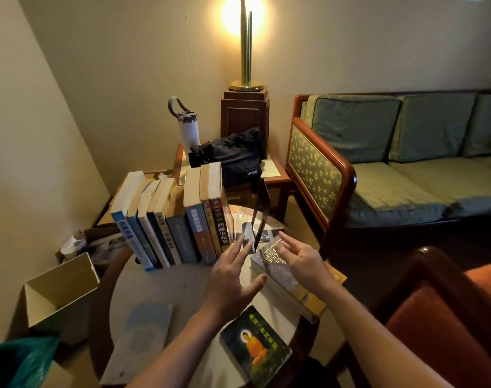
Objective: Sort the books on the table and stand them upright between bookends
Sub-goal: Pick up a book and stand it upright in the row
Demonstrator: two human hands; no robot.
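A row of upright paperback books [180,219] stands across the far left part of the round pale-topped table with a dark wooden rim [182,287]. The spines face the camera, the left ones lean leftward, and the 3 tallest stand at the right end. A thin black metal bookend [262,211] stands just right of the row, with a gap between it and the last book, a red-brown one with pale characters on its spine [220,222].

3 more books lie flat on the table. A thick grey paperback with white lettering [280,278] is near the right edge, a dark book with an orange-robed figure on its cover [255,350] is at the near edge, and a pale blue book [146,329] lies to the left.

The left hand [233,275] reaches forward with fingers spread wide and holds nothing; its fingertips are at the bookend's base plate, though whether they touch it cannot be told. The right hand [301,257] is over the far end of the thick grey paperback, fingers spread and slightly bent, gripping nothing.

Behind the table a white bottle with a grey loop lid [188,133] and a dark navy bag [236,158] sit on a side table, beside a brass lamp [246,51] and a green-cushioned wooden sofa [392,152]. An open cardboard box [62,295] stands on the floor at left.
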